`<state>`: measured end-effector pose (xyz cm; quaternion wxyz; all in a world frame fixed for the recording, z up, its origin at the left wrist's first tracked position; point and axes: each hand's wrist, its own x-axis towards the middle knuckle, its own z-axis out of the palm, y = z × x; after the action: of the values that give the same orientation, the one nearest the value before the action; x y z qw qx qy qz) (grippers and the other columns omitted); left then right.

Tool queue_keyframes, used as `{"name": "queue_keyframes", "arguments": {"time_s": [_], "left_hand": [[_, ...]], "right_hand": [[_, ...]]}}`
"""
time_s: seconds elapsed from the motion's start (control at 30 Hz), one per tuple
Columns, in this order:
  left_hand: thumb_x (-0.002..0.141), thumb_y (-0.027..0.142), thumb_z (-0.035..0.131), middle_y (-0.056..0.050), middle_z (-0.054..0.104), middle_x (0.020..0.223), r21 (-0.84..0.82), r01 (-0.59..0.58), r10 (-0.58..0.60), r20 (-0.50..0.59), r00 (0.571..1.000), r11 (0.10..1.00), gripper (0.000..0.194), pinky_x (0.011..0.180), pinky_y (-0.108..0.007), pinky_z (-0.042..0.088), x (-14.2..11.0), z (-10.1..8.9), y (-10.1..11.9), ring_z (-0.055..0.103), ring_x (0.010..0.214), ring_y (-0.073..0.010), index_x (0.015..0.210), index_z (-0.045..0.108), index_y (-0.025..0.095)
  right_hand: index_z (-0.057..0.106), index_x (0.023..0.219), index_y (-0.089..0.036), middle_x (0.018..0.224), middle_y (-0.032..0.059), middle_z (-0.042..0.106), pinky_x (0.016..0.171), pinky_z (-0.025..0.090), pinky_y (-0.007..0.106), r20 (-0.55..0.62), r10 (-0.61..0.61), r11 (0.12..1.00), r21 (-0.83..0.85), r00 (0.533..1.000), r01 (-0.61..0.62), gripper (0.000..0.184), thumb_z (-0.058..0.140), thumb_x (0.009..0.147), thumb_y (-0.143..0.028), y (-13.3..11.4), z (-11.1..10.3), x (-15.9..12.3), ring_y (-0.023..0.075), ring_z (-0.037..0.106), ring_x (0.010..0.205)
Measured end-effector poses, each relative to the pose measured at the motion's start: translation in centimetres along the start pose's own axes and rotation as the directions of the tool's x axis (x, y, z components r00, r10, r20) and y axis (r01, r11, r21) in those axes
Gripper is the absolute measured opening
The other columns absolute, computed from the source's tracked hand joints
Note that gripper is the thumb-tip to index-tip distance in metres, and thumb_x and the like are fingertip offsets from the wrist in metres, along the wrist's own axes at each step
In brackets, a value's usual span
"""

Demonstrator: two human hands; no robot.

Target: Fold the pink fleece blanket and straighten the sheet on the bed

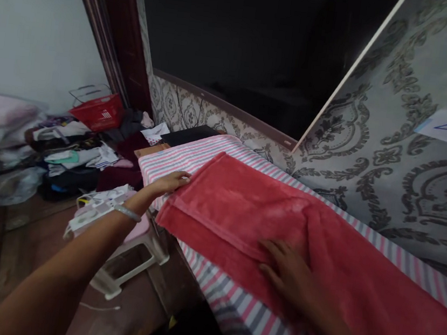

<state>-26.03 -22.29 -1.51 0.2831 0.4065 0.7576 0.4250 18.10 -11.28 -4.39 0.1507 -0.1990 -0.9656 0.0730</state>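
Observation:
A red plush blanket point(239, 202) lies lengthwise over a table covered with a pink, grey and white striped cloth point(192, 155). At its far left end the blanket is folded over, and the upper layer stops short of the lower layer's near edge. My left hand point(171, 182), with a silver bangle on the wrist, touches the blanket's left edge, fingers stretched out. Palm down, my right hand point(291, 265) rests on the blanket close to the upper layer's near edge, fingers apart. Wrinkles rise in the fabric just beyond it.
A large dark screen point(242, 45) hangs on the patterned wall behind the table. Left of the table stands a small plastic stool point(142, 247) with a white power strip point(93, 211) on it. Piled clothes point(73, 157) and a red basket point(99, 111) fill the far left.

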Motion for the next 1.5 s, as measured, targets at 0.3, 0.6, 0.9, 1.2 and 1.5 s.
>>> {"name": "queue_keyframes", "arguments": {"time_s": [0.3,0.6,0.9,1.2,1.5], "left_hand": [[0.065,0.054,0.072,0.005,0.052,0.062,-0.058,-0.072,0.065,-0.117,0.991,0.996,0.041,0.054,-0.023,0.030,-6.8,1.1,-1.1,0.045,0.059,-0.0130,0.087,0.062,0.021],[0.057,0.044,0.066,0.006,0.044,0.056,-0.206,-0.026,-0.007,-0.158,0.987,0.978,0.028,0.051,-0.023,0.029,-8.0,0.6,-0.3,0.039,0.055,-0.0107,0.063,0.050,0.022],[0.047,0.035,0.065,0.007,0.040,0.049,-0.276,0.026,-0.072,-0.158,0.985,0.961,0.023,0.048,-0.021,0.024,-9.8,0.5,-1.1,0.034,0.050,-0.0088,0.057,0.049,0.022],[0.047,0.032,0.063,0.007,0.041,0.046,-0.333,0.057,-0.111,-0.144,0.983,0.941,0.021,0.046,-0.020,0.026,-10.5,1.1,-2.1,0.035,0.045,-0.0082,0.053,0.047,0.022],[0.046,0.029,0.064,0.007,0.043,0.049,-0.371,0.052,-0.133,-0.194,0.972,0.927,0.022,0.045,-0.020,0.027,-9.9,1.4,-2.8,0.037,0.045,-0.0080,0.058,0.048,0.022]], "right_hand": [[0.064,0.131,-0.015,0.120,0.0170,0.064,0.084,0.053,0.039,-0.126,0.289,0.880,-0.356,0.949,-0.315,0.050,0.052,0.085,-0.001,-0.1,-0.4,-1.9,0.0290,0.059,0.105],[0.065,0.132,-0.021,0.105,0.0092,0.066,0.082,0.050,0.029,-0.136,0.144,0.953,-0.249,0.980,-0.175,0.055,0.038,0.090,0.000,-2.8,-3.6,-3.1,0.0210,0.062,0.096],[0.070,0.126,-0.018,0.109,0.0124,0.071,0.088,0.054,0.039,-0.064,0.151,0.945,-0.283,0.986,-0.163,0.050,0.042,0.088,-0.004,-2.9,-1.3,-6.2,0.0272,0.064,0.102],[0.068,0.128,-0.029,0.122,0.0088,0.071,0.109,0.038,0.058,-0.152,0.284,0.920,-0.236,0.947,-0.314,0.047,0.036,0.098,-0.012,-4.1,-2.9,-8.0,0.0293,0.061,0.114],[0.065,0.133,-0.021,0.130,0.0130,0.068,0.101,0.047,0.049,-0.017,0.216,0.948,-0.235,0.976,-0.214,0.039,0.050,0.098,-0.027,-2.9,-2.3,-9.1,0.0303,0.060,0.119]]}}
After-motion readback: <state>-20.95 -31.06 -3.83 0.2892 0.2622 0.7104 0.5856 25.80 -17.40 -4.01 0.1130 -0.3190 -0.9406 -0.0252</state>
